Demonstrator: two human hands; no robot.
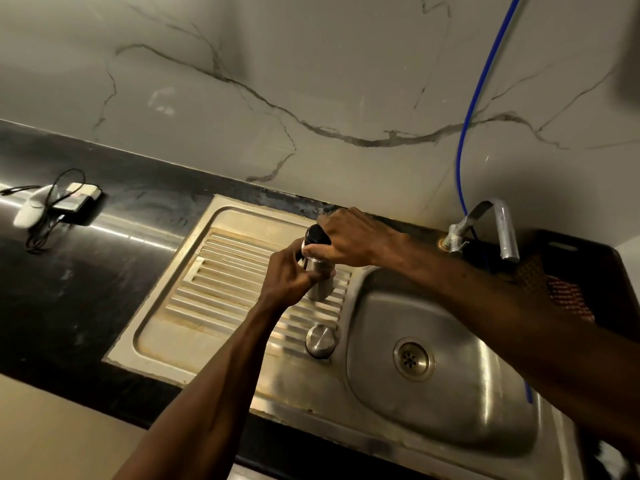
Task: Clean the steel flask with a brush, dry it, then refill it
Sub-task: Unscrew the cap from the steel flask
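The steel flask [319, 285] stands upright on the ribbed drainboard [225, 271] of the sink. My left hand [287, 275] grips its body from the left. My right hand [349, 239] comes from the right and grips the black stopper [316, 234] on the flask's neck. A round steel cap [321, 340] lies on the drainboard nearer to me, apart from both hands. No brush is in view.
The sink basin [450, 393] with its drain [410, 359] lies to the right. A tap [498, 230] with a blue hose [474, 98] stands behind it, beside a dark crate [581, 268]. A charger and cable [65, 202] lie on the black counter [69, 289] at left.
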